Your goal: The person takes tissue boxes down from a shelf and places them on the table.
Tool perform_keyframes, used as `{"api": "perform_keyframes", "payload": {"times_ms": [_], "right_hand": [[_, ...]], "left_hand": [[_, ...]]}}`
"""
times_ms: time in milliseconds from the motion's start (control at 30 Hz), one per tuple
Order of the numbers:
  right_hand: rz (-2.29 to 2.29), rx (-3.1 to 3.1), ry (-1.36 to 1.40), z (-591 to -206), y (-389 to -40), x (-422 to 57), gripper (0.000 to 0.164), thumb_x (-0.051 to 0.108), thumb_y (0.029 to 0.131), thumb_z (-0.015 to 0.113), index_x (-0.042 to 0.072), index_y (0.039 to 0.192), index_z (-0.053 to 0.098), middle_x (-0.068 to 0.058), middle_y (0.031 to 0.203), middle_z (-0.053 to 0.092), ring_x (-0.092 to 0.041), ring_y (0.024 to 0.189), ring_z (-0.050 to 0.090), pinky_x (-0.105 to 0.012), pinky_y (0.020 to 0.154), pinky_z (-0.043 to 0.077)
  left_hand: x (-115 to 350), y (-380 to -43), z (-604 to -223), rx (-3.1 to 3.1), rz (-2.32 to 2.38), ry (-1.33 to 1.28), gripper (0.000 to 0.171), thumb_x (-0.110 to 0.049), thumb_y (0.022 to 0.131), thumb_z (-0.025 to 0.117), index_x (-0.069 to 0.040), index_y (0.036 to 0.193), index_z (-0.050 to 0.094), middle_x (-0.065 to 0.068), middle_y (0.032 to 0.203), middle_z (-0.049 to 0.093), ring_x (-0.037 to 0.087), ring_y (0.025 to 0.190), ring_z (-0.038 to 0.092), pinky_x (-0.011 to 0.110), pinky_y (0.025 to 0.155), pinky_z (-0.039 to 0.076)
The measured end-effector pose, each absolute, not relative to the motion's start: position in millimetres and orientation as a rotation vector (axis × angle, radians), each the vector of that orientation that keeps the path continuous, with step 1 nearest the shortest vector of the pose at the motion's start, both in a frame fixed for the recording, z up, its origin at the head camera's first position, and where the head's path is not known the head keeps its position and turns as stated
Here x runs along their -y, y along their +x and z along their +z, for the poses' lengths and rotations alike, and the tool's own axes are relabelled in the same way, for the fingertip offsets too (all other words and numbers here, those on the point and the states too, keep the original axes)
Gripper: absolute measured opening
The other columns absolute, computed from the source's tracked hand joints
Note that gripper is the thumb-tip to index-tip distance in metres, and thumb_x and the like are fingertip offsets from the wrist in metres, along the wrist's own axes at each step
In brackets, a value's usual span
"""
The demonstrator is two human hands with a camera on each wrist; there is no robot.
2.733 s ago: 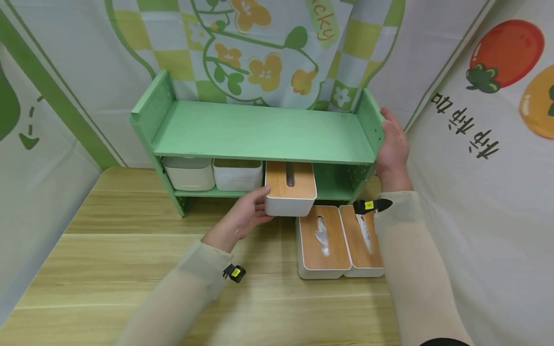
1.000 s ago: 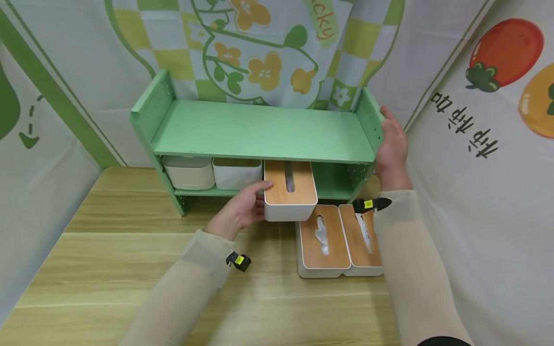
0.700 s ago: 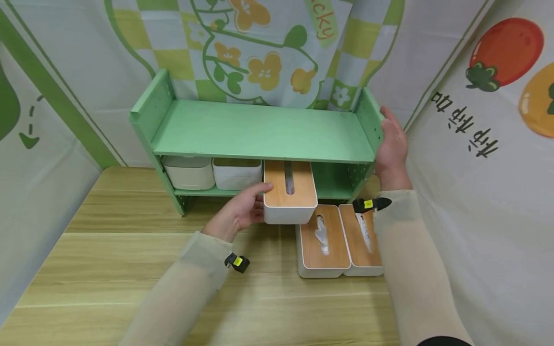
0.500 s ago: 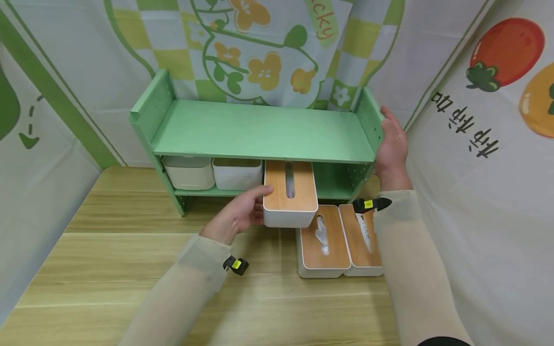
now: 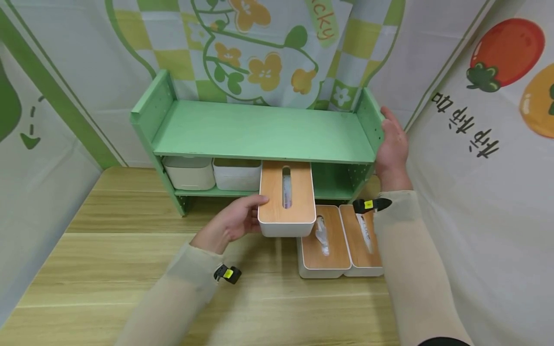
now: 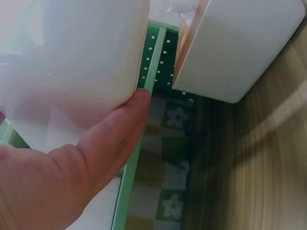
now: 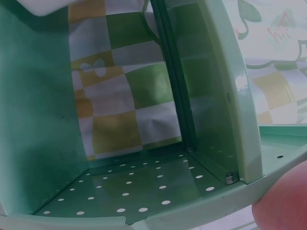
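Note:
My left hand (image 5: 235,218) grips the left side of a white tissue box (image 5: 286,229) with a wood-look lid, thumb near the lid's edge and fingers at its side and below. Its front sticks out past the lower shelf, while its back end lies under the green upper board. In the left wrist view the box's white wall (image 6: 72,62) fills the upper left above the hand. My right hand (image 5: 393,149) rests against the outside of the right side panel of the green shelf rack (image 5: 259,129). Only a fingertip (image 7: 283,201) of it shows in the right wrist view.
Two more wood-lidded tissue boxes, a nearer one (image 5: 326,262) and one beside it (image 5: 357,240), stand on the wooden table (image 5: 130,278) at front right. A cream bin (image 5: 189,174) and a white bin (image 5: 238,175) sit on the lower shelf, left of the held box.
The held tissue box has slid forward out of the shelf, toward me, showing more of its lid and slot. My left hand moved back with it. The right hand has stayed put.

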State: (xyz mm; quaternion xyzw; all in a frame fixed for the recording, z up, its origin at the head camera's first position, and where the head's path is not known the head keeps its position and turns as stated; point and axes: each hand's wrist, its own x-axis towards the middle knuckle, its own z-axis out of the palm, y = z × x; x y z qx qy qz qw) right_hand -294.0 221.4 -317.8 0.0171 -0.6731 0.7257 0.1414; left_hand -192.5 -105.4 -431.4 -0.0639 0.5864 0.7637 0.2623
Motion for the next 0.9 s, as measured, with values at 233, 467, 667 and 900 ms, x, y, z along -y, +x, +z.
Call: {"api": "perform_keyframes", "payload": {"times_ms": [233,467,667,900], "right_hand": [[2.15,1.903,0.054,-319,-295,-222,0.042,0.029,0.107,0.037,0.03,0.146,0.051,-0.003,0.144,0.049,-0.025,0.122,0.05,-0.041,0.102,0.039],[2.117,1.92,0.068,-319,-295,-222,0.041,0.03,0.107,0.037,0.03,0.146,0.051,0.0,0.147,0.046,-0.024,0.125,0.047,-0.041,0.103,0.037],[2.108,1.929,0.053,-319,-295,-223,0.041,0.031,0.107,0.037,0.031,0.146,0.051,0.002,0.148,0.044,-0.024,0.126,0.046,-0.04,0.104,0.037],[2.069,1.965,0.053,-319,-296,-222,0.042,0.031,0.107,0.036,0.031,0.147,0.05,0.007,0.152,0.039,-0.019,0.131,0.041,-0.035,0.105,0.036]], "left_hand": [[116,-179,-435,-1.616,2.03,-0.088,0.061,-0.029,0.096,0.056,0.005,0.143,0.041,0.017,0.111,0.068,0.024,0.092,0.068,0.039,0.075,0.055],[124,-164,-435,-1.66,1.978,-0.046,0.057,-0.027,0.096,0.054,0.011,0.138,0.045,0.009,0.095,0.07,0.019,0.082,0.068,0.035,0.073,0.054],[133,-155,-437,-1.671,1.969,-0.027,0.054,-0.024,0.095,0.056,0.015,0.132,0.049,0.01,0.095,0.071,0.021,0.082,0.068,0.036,0.074,0.055],[148,-143,-445,-1.655,1.971,-0.009,0.053,-0.023,0.096,0.054,0.015,0.132,0.049,0.011,0.098,0.07,0.021,0.088,0.067,0.038,0.079,0.053]]}}
